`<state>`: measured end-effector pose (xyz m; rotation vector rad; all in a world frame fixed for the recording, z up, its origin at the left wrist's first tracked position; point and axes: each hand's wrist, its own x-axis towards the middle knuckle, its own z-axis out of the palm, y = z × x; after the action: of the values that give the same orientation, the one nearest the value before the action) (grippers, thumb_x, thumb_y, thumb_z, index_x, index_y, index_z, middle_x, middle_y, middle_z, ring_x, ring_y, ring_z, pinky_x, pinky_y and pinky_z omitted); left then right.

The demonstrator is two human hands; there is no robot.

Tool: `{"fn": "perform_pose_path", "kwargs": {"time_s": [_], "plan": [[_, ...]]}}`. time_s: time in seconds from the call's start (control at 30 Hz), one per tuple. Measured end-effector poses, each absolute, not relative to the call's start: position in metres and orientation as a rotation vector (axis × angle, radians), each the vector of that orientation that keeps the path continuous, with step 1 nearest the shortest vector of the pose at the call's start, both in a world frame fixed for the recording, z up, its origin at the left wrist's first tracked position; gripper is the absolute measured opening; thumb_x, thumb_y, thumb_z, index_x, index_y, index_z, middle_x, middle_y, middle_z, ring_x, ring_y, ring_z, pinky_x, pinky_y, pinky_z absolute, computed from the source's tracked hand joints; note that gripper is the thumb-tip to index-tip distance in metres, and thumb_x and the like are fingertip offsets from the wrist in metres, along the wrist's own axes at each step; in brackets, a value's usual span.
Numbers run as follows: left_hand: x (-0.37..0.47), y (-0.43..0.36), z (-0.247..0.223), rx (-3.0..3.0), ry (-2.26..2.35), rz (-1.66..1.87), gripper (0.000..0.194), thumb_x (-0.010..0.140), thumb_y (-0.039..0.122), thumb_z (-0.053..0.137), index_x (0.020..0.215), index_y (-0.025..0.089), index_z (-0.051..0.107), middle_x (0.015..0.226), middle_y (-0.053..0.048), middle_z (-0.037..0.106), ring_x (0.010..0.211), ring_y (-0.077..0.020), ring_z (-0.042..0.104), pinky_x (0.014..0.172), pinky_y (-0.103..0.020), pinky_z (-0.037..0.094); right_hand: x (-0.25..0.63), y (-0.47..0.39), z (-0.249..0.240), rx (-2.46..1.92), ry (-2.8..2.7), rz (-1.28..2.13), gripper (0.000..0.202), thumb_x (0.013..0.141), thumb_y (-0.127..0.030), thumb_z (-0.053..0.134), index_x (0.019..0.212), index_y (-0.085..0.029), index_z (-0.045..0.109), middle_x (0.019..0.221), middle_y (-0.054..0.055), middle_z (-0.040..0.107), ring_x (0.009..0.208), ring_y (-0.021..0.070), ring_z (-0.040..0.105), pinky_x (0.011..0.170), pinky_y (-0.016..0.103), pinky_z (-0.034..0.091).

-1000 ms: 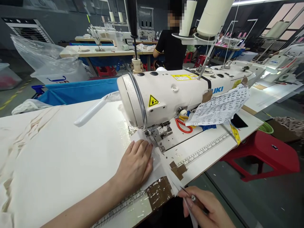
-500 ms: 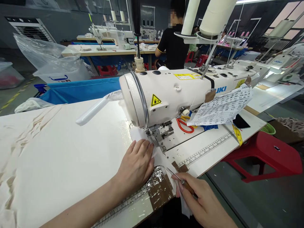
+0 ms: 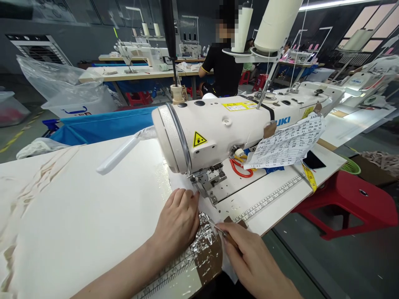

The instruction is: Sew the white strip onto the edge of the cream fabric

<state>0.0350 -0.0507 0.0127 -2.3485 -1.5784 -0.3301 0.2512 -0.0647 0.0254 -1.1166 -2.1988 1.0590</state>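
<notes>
Left hand [image 3: 177, 222] lies flat, palm down, fingers together, pressing the white fabric [image 3: 77, 216] onto the table [image 3: 280, 199] just near-left of the presser foot [image 3: 205, 185]. Right hand [image 3: 252, 261] is closed in a pinch grip around a thin metal tool [image 3: 222, 232] with a brown handle; tip points far-left, toward the left hand's fingertips. Can't tell whether the tip touches the cloth. A narrow white strip [image 3: 230, 270] hangs off the near table edge under the right hand.

Between the hands: a patch of brown tape [image 3: 207, 259] under crinkled clear film, stuck over a printed ruler [image 3: 268, 201] that runs along the near edge to the right.

Just beyond the hands: white sewing machine [image 3: 224, 128], head end facing near-left, yellow warning sticker on its side. A printed paper sheet [image 3: 286, 143] is taped to the body on the right. Red-handled scissors [image 3: 240, 168] lie on the bed under the arm. Yellow tape measure [image 3: 310, 176] hangs over the table's right edge. Two large thread cones [image 3: 274, 23] stand on a stand above the machine.

Right of the table: red plastic stool [image 3: 352, 199], green basket [image 3: 350, 166] behind it. Far left: blue bin [image 3: 102, 122], clear plastic bag [image 3: 62, 83]. Far centre: a person in a black shirt [image 3: 220, 66] sits at another machine table, back turned.
</notes>
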Motion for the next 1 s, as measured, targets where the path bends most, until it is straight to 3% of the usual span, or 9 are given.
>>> {"fn": "perform_pose_path", "kwargs": {"time_s": [0.1,0.2,0.33,0.43,0.6,0.8,1.0], "plan": [[0.034,-0.047,0.011,-2.293,-1.579,-0.235,0.040,0.086,0.004,0.043,0.123,0.002,0.059,0.097,-0.014,0.059,0.089,-0.0265,0.052,0.077,-0.040,0.052,0.247,-0.075,0.018,-1.193,-1.975,1.380,0.040,0.101,-0.041,0.038,0.125,-0.016,0.059,0.090,0.009,0.070,0.078,0.0233,0.071,0.068,0.035,0.056],[0.032,-0.043,0.010,-2.268,-1.540,-0.246,0.040,0.084,-0.001,0.043,0.121,0.002,0.059,0.100,-0.015,0.060,0.091,-0.0266,0.052,0.076,-0.039,0.052,0.241,-0.090,0.005,-1.225,-1.482,1.875,0.061,0.095,-0.064,0.045,0.130,-0.015,0.053,0.066,0.000,0.063,0.055,0.0189,0.069,0.056,0.029,0.055],[0.029,-0.046,0.012,-2.337,-1.559,-0.324,0.037,0.088,0.004,0.040,0.121,0.001,0.057,0.104,-0.016,0.058,0.091,-0.0262,0.051,0.077,-0.040,0.053,0.239,-0.103,-0.003,-1.269,-1.192,1.971,0.078,0.080,-0.078,0.058,0.124,-0.013,0.057,0.072,0.003,0.067,0.058,0.0184,0.071,0.056,0.026,0.055],[0.027,-0.049,0.012,-2.398,-1.579,-0.385,0.039,0.088,0.007,0.039,0.124,0.001,0.053,0.109,-0.016,0.056,0.094,-0.0265,0.051,0.079,-0.041,0.053,0.242,-0.103,-0.002,-1.298,-1.191,1.957,0.080,0.079,-0.079,0.057,0.125,-0.014,0.058,0.074,0.005,0.070,0.061,0.0195,0.073,0.055,0.025,0.055],[0.025,-0.047,0.007,-2.429,-1.603,-0.436,0.038,0.090,0.012,0.040,0.126,0.005,0.052,0.113,-0.016,0.055,0.100,-0.0283,0.052,0.081,-0.043,0.053,0.245,-0.099,-0.001,-1.280,-1.319,1.947,0.077,0.084,-0.079,0.048,0.127,-0.015,0.056,0.060,0.001,0.065,0.057,0.0192,0.072,0.054,0.024,0.052],[0.021,-0.036,0.003,-2.398,-1.605,-0.448,0.039,0.092,0.016,0.038,0.126,0.004,0.052,0.115,-0.017,0.055,0.104,-0.0296,0.053,0.084,-0.044,0.052,0.244,-0.096,0.001,-1.218,-1.517,1.809,0.065,0.095,-0.070,0.040,0.126,-0.015,0.056,0.080,0.006,0.069,0.053,0.0154,0.070,0.052,0.024,0.051],[0.019,-0.036,0.002,-2.367,-1.583,-0.486,0.041,0.095,0.019,0.036,0.129,0.003,0.052,0.122,-0.019,0.056,0.116,-0.0309,0.051,0.096,-0.046,0.047,0.253,-0.095,-0.001,-1.135,-1.745,1.642,0.053,0.101,-0.058,0.035,0.124,-0.015,0.057,0.077,0.004,0.066,0.054,0.0138,0.067,0.055,0.024,0.050]]}}
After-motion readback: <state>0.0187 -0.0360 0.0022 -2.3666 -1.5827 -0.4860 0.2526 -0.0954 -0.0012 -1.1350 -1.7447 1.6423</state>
